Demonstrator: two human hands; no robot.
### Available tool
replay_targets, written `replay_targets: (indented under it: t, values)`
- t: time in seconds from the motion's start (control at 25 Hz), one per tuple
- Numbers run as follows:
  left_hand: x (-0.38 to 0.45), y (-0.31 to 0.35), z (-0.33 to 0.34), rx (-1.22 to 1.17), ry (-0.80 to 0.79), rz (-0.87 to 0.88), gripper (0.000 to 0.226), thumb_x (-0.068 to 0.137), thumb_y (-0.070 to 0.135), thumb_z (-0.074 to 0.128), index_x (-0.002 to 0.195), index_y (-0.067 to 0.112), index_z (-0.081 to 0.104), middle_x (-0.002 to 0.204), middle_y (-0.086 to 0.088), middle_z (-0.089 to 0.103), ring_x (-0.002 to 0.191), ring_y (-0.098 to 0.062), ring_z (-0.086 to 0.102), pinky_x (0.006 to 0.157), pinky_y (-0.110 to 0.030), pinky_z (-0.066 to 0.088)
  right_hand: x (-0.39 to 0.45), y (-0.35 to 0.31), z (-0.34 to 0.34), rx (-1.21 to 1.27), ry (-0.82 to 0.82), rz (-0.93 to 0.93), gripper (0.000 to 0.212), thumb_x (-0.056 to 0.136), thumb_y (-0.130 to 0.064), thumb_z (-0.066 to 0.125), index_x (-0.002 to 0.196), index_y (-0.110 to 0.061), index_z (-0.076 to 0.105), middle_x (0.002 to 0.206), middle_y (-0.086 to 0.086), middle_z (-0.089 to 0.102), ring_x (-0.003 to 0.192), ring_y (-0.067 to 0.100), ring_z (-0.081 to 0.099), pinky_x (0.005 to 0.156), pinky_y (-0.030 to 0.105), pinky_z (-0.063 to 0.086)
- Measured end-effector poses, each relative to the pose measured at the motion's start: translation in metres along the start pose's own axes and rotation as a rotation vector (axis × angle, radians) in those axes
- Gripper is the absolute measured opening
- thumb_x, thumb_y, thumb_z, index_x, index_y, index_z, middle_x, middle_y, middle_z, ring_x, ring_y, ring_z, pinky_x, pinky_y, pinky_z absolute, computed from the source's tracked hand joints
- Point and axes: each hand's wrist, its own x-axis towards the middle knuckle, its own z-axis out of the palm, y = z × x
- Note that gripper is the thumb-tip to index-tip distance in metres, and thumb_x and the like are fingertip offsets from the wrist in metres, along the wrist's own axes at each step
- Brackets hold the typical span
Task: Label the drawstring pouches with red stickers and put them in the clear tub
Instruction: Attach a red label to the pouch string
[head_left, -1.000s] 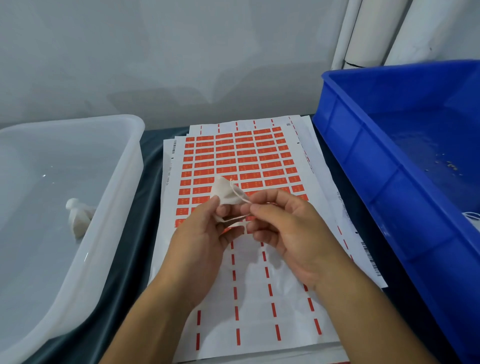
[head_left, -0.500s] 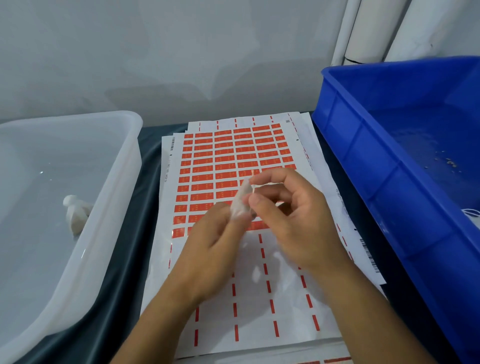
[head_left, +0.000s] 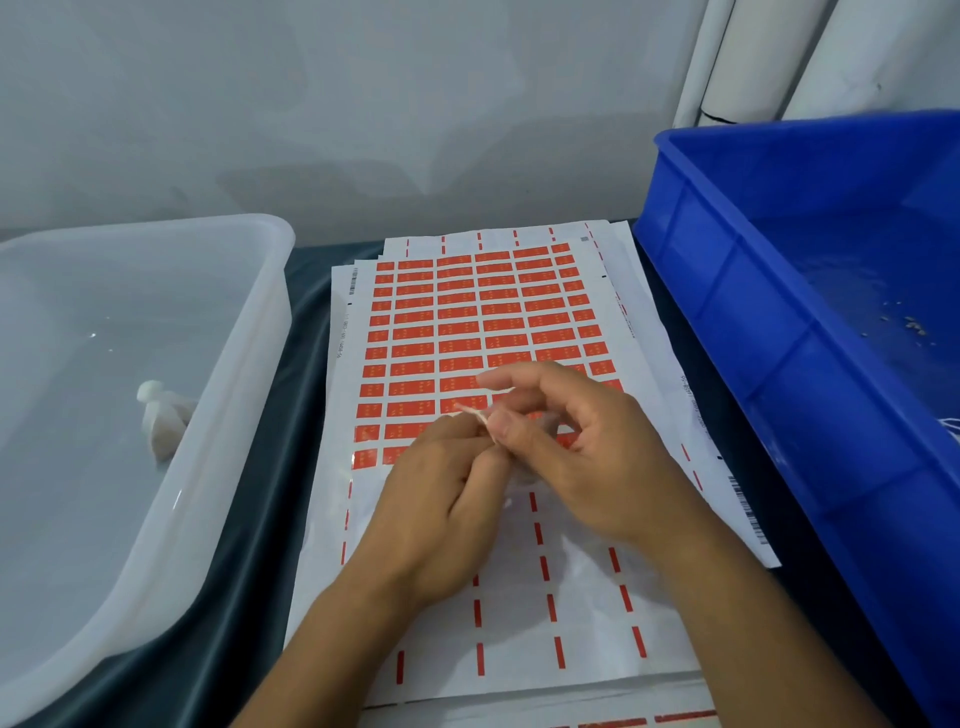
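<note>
Pinching a pouch drawstring (head_left: 475, 415) betw. both grips: left hand (head_left: 441, 499) and right hand (head_left: 576, 447) meet over the sticker sheet (head_left: 467, 322); pouch body hidden. Labelling step, probably. Next: drop it in the clear tub (head_left: 249, 364) left of sheet, where one pouch (head_left: 161, 415) lies.

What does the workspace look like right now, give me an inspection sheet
Surface: dark cloth under stacked sticker sheets, lower rows peeled.
Job's things: clear tub on the left holds one pouch; another pouch held between both hands, mostly hidden.
Clutter: crumbs in blue crate.
Grippers: left hand and right hand pinch the pouch over the sheet.
Cables: nothing seen.
Surroundings: grey wall, white pipes.
</note>
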Motion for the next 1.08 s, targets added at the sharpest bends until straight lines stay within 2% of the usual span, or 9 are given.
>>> replay_targets:
  t: [0.08,0.2,0.44,0.52,0.64,0.72,0.84,0.96,1.08]
  values:
    - [0.0,0.002,-0.001,-0.106,0.072,-0.091,0.043,0.094,0.034,0.036,0.068,0.019,0.067,0.075,0.007,0.065,0.078,-0.012,0.062,0.065,-0.016,0.046,-0.001,0.0,0.0,0.013,0.002,-0.001,0.029,0.095,-0.049,0.058,0.123,-0.044,0.061,0.102,-0.023,0.068,0.106,-0.002,0.066,0.081,0.017,0.059]
    - [0.002,0.001,-0.003,-0.217,0.128,-0.197,0.042,0.09,0.036,0.037,0.068,0.012,0.063,0.069,0.001,0.063,0.069,-0.015,0.061,0.057,-0.015,0.048,-0.001,-0.003,-0.002,0.013,-0.005,-0.023,0.021,0.094,-0.047,0.063,0.114,-0.044,0.059,0.091,-0.02,0.067,0.096,0.001,0.068,0.071,0.012,0.056]
    - [0.004,0.005,-0.011,-0.286,0.118,-0.276,0.039,0.084,0.034,0.041,0.059,0.026,0.068,0.065,0.009,0.069,0.071,-0.002,0.066,0.056,-0.005,0.046,-0.003,-0.003,-0.002,-0.041,-0.095,-0.03,0.012,0.092,-0.036,0.073,0.102,-0.038,0.067,0.098,-0.023,0.069,0.099,0.003,0.067,0.082,0.009,0.053]
    - [0.004,0.004,-0.011,-0.293,0.131,-0.325,0.037,0.082,0.037,0.042,0.061,0.023,0.069,0.07,0.005,0.071,0.075,-0.008,0.067,0.055,-0.011,0.051,-0.002,-0.003,-0.003,-0.057,-0.108,-0.038,0.012,0.092,-0.033,0.073,0.103,-0.037,0.07,0.099,-0.024,0.069,0.1,0.003,0.067,0.083,0.009,0.052]
    - [0.004,0.003,-0.012,-0.347,0.14,-0.42,0.035,0.091,0.039,0.049,0.077,0.017,0.072,0.079,0.003,0.074,0.082,-0.014,0.07,0.067,-0.022,0.056,-0.003,-0.004,-0.004,-0.067,-0.096,-0.038,0.013,0.092,-0.033,0.073,0.104,-0.038,0.072,0.102,-0.025,0.07,0.101,0.001,0.067,0.086,0.008,0.05]
    - [0.004,0.005,-0.013,-0.405,0.149,-0.454,0.029,0.101,0.03,0.05,0.084,0.029,0.073,0.081,0.008,0.075,0.084,-0.008,0.071,0.068,-0.022,0.055,-0.003,-0.004,-0.004,-0.098,-0.077,-0.06,0.017,0.093,-0.034,0.072,0.109,-0.037,0.075,0.105,-0.025,0.071,0.103,-0.002,0.066,0.088,0.008,0.049]
    - [0.004,0.009,-0.014,-0.476,0.184,-0.458,0.036,0.103,0.028,0.05,0.082,0.047,0.073,0.085,0.015,0.076,0.087,-0.001,0.071,0.072,-0.024,0.052,-0.003,-0.004,-0.003,-0.138,-0.075,-0.081,0.024,0.093,-0.042,0.068,0.116,-0.038,0.074,0.112,-0.028,0.069,0.107,-0.006,0.064,0.091,0.005,0.046]
    - [0.003,0.012,-0.016,-0.501,0.203,-0.452,0.042,0.104,0.033,0.047,0.077,0.055,0.072,0.087,0.019,0.075,0.088,0.001,0.07,0.074,-0.025,0.051,-0.004,-0.006,-0.003,-0.094,-0.133,-0.009,0.031,0.085,-0.056,0.068,0.116,-0.055,0.068,0.115,-0.04,0.064,0.112,-0.014,0.058,0.083,-0.005,0.04]
    - [0.002,0.01,-0.017,-0.469,0.166,-0.444,0.035,0.104,0.046,0.045,0.082,0.062,0.068,0.091,0.026,0.073,0.092,0.007,0.068,0.08,-0.027,0.053,-0.003,-0.006,-0.002,-0.111,-0.129,0.021,0.026,0.085,-0.054,0.072,0.107,-0.066,0.062,0.114,-0.044,0.061,0.112,-0.017,0.055,0.075,-0.008,0.039]
